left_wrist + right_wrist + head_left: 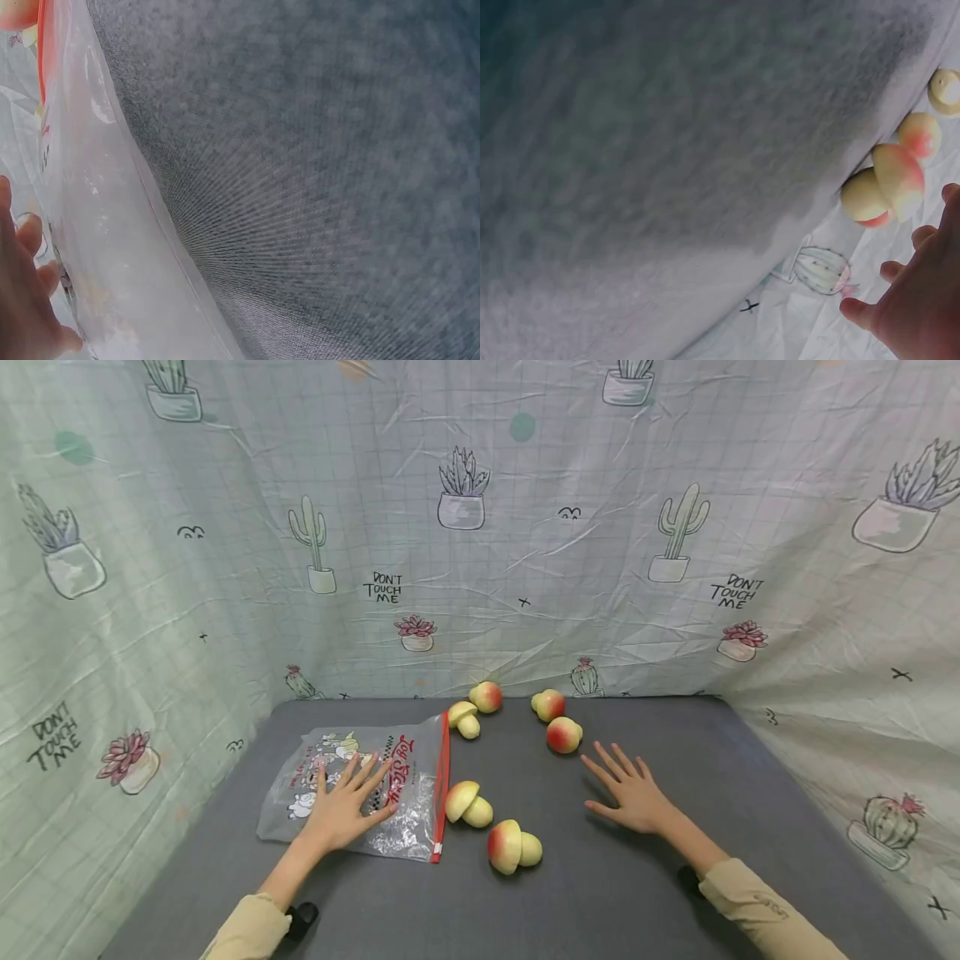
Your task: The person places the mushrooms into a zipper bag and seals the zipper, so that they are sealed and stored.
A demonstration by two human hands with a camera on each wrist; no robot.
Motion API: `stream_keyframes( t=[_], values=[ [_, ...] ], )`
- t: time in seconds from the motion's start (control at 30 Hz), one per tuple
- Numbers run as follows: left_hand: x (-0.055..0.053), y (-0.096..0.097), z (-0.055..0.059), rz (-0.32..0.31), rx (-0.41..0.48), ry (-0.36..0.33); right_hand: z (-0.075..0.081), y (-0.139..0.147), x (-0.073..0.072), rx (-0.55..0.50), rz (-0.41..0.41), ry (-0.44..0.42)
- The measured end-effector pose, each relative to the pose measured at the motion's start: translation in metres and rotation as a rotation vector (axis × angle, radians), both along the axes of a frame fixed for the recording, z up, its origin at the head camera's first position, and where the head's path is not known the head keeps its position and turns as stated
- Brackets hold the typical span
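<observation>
My left hand (341,810), fingers spread straight, is over a clear zip bag (420,814) with a red slider strip and printed cartoon figures. The bag lies flat on the grey table. In the left wrist view, fingers (30,234) show beside the plastic. My right hand (637,802) is spread over the table, holding nothing. Nearest its fingertips is a red-and-yellow toy mushroom (564,735), with another toy mushroom (548,704) just behind. Beside the bag's red edge are a yellow mushroom (464,719) and a tilted mushroom (468,804).
One more mushroom (486,697) lies at the table's back edge, and another (514,847) is in the front middle. A cloth printed with cacti (525,568) hangs behind and along both sides of the grey table (600,902). Dark bands circle both wrists.
</observation>
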State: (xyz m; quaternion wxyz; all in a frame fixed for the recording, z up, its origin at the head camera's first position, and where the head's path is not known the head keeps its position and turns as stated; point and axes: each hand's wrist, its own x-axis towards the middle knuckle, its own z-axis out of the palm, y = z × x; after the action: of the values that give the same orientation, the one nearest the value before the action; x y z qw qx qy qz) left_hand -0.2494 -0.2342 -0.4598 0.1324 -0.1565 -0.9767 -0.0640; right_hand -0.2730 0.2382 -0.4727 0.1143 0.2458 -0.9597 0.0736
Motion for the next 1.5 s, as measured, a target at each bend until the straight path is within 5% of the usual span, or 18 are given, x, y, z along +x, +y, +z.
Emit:
stream_keyframes(
  t=[0.6,1.0,1.5],
  values=[
    [0.014,0.007,0.002,-0.094,0.010,0.020,0.005,-0.039,0.010,-0.023,0.152,0.019],
    [0.020,0.025,0.002,-0.176,0.011,0.021,0.009,-0.067,0.008,-0.019,0.243,-0.053],
    [0.005,0.039,0.011,-0.273,-0.048,0.070,0.008,-0.109,-0.015,0.030,0.359,-0.094]
  ],
)
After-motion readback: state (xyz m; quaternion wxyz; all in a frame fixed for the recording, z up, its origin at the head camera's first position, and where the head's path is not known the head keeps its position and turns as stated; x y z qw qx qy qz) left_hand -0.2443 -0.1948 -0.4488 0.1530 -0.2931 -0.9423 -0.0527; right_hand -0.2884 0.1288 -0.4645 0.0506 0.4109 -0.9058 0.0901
